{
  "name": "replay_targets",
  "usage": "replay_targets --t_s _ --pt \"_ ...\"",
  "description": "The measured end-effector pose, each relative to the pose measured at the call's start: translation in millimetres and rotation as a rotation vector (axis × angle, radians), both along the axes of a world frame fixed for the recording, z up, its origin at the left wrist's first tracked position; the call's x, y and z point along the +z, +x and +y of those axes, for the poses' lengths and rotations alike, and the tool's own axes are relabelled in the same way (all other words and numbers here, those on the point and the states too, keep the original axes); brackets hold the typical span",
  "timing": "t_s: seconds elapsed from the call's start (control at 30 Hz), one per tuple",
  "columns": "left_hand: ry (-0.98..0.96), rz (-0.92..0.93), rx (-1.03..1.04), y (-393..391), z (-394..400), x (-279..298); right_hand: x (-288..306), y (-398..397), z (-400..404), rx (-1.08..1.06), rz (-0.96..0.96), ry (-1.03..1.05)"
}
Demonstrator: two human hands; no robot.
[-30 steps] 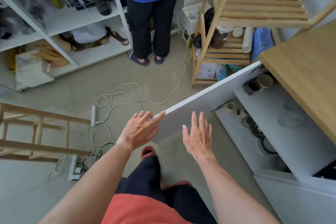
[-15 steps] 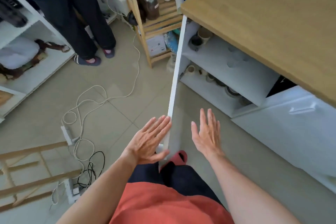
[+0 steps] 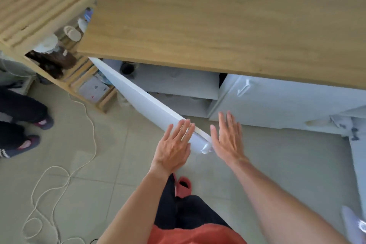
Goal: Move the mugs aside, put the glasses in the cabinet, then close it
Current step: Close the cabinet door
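A person's left hand point(image 3: 174, 145) lay flat with fingers spread against the outer face of a white, flat-panelled cabinet door point(image 3: 150, 103), gripping nothing, while the right hand point(image 3: 227, 138) hovered open and empty just right of the door's near edge. The door stood partly open below a light wooden countertop point(image 3: 227, 16), and a dark mug point(image 3: 127, 67) showed at the far left of the white upper shelf point(image 3: 178, 83); the glasses there were too faint to confirm. The right fingers looked at risk of being pinched if the door swung shut.
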State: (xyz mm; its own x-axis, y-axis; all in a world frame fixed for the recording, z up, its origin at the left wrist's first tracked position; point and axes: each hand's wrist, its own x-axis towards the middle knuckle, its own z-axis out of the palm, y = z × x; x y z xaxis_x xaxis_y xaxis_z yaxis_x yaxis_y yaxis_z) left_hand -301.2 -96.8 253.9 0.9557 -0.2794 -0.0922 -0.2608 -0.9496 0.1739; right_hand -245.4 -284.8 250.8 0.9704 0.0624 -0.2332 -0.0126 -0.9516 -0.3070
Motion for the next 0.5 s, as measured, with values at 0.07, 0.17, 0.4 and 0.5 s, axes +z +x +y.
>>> replay_targets --t_s 0.07,0.17,0.4,0.5 --pt "0.004 0.011 0.027 25.5 -14.5 1.4 3.3 8.8 -5.6 -0.036 -0.029 -0.016" --pt "0.01 0.04 0.078 62.5 -35.0 2.8 4.0 21.7 -11.7 -0.071 -0.026 -0.054" --pt "-0.051 0.087 0.192 128.8 -65.9 -3.0 -2.4 73.9 -18.3 -0.164 -0.018 -0.08" --pt "-0.059 0.074 0.176 144.9 -66.8 -3.9 -2.7 94.3 -15.7 -0.185 -0.024 -0.099"
